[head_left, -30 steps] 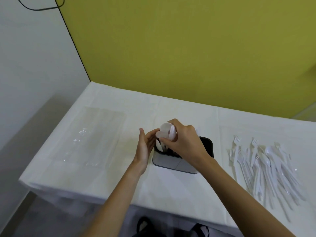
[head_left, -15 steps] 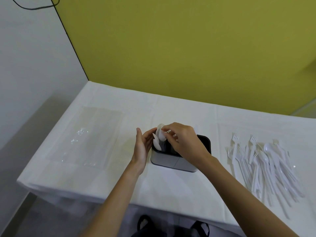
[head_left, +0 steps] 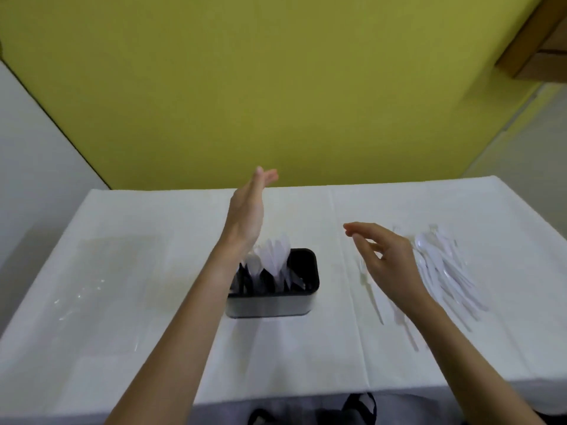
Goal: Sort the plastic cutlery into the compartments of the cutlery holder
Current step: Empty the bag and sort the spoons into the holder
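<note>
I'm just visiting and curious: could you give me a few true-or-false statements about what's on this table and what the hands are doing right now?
1. The right hand grips a spoon. False: it is open and empty, above the loose cutlery pile.
2. The cutlery holder already contains white cutlery. True.
3. The left hand is open, raised above the holder. True.
4. The loose cutlery lies left of the holder. False: it lies to its right.
5. A clear plastic sheet lies on the table's left part. True.
</note>
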`<state>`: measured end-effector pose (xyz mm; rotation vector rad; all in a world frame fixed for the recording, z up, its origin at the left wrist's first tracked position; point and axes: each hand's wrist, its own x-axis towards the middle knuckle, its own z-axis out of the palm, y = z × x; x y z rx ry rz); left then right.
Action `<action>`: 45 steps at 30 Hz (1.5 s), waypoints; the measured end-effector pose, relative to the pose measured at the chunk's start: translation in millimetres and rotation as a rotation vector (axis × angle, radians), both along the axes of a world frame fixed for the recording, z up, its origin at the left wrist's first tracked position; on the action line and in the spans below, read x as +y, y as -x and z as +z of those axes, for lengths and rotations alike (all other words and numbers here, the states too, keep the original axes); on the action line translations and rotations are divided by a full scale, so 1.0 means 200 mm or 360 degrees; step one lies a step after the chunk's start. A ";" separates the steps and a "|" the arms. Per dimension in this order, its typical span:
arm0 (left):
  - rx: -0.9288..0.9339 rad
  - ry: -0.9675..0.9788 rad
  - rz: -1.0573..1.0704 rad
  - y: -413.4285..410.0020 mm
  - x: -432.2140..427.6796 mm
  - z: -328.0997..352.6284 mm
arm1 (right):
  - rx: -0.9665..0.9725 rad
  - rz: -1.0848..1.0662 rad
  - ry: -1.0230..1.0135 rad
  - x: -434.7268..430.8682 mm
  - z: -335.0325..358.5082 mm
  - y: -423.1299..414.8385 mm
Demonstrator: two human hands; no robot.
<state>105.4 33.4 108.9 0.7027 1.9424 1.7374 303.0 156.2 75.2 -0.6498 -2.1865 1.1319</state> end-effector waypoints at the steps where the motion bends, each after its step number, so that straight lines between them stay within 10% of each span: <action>1: 0.0047 0.0047 -0.0087 -0.04 0.09 0.02 | -0.0012 -0.0077 0.0008 0.06 -0.02 -0.06; 17: 0.0208 0.1177 -0.0272 -0.85 0.77 -0.68 | -0.0608 -0.0500 0.0191 0.78 -0.50 -0.88; 29: 0.0789 0.0953 -0.0390 -0.98 1.11 -0.72 | -0.1090 0.0021 -0.0117 0.93 -0.58 -0.70; 45: 0.0808 0.1159 -0.0278 -1.01 1.21 -0.77 | -0.1153 -0.0275 -0.0002 0.90 -0.60 -0.78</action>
